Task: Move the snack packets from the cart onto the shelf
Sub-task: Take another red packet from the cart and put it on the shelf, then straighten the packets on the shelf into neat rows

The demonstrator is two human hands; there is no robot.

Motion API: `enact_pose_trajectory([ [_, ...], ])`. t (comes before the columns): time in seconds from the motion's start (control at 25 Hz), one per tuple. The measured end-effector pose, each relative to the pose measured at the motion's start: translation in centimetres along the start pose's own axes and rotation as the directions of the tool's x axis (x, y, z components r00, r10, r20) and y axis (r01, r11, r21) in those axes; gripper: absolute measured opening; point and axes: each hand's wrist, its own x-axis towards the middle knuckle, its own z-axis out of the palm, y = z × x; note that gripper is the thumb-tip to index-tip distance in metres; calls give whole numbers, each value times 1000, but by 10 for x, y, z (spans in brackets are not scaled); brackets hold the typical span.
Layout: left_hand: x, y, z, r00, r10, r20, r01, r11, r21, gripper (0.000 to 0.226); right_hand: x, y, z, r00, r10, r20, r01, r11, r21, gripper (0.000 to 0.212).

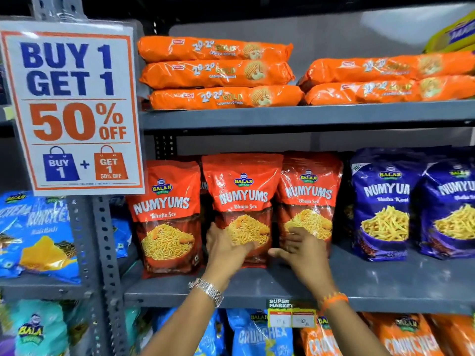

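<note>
Three red Numyums Bhujia Sev packets stand upright on the grey middle shelf point(257, 286). My left hand point(226, 249) grips the lower left side of the middle red packet point(243, 201). My right hand point(302, 253) has its fingers spread against the lower part of the right red packet point(308, 199), thumb pointing toward the middle packet. The left red packet point(167, 217) stands alone, untouched. The cart is out of view.
Blue Numyums packets point(383, 204) stand to the right on the same shelf. Orange cookie packs point(218, 73) are stacked on the shelf above. A "Buy 1 Get 1" sign point(74, 106) hangs on the perforated upright at left. Crunchex packets point(259, 335) fill the shelf below.
</note>
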Motion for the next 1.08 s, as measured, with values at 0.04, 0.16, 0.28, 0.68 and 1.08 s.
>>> enact_pose_trajectory([
  [0.04, 4, -12, 1, 998, -56, 10, 56, 998, -13, 134, -4, 7, -17, 989, -9, -147, 8, 1000, -13, 74],
  [0.16, 18, -29, -1, 989, -149, 26, 150, 986, -70, 150, 7, 27, -59, 925, 6, -380, -52, 992, -111, 95],
  [0.28, 25, -39, 5, 992, -127, 21, 129, 986, -110, 121, 28, 35, -66, 974, 103, -200, -132, 982, -135, 136],
  [0.68, 23, -49, 2, 1000, 18, 22, -16, 995, -98, 100, 53, 54, -93, 986, 53, 159, -48, 998, -35, 98],
  [1.08, 22, -49, 1, 999, 26, 40, -23, 998, -57, 86, 42, 61, -111, 977, 4, 215, 2, 1000, -26, 107],
])
